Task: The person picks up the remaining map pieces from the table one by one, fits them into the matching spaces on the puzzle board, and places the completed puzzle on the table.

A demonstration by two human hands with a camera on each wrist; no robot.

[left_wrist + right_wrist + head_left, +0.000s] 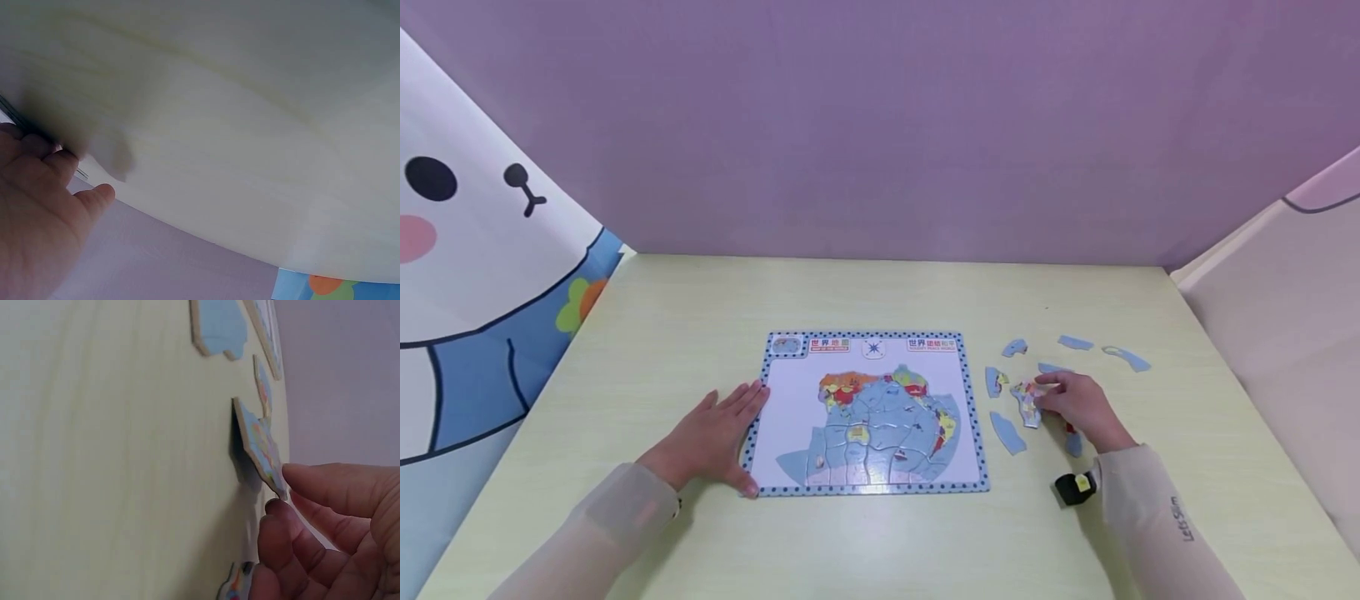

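A world-map jigsaw board (pixel 865 346) with a dotted blue border lies on the table, partly filled with map pieces. My left hand (pixel 715 437) rests along the board's left edge, fingers fairly straight and thumb at the lower left corner. To the right of the board, my right hand (pixel 1078 404) pinches a multicoloured puzzle piece (pixel 257 447) between thumb and fingers. The right wrist view shows that piece tilted, with one side lifted off the tabletop. Part of another colourful piece (pixel 234 584) shows below the fingers.
Loose blue pieces lie around the right hand, among them a curved piece (pixel 1126 358), a long piece (pixel 1007 432) and a small piece (pixel 1015 347). The pale table (pixel 700 300) meets a purple wall (pixel 880 125) at the back.
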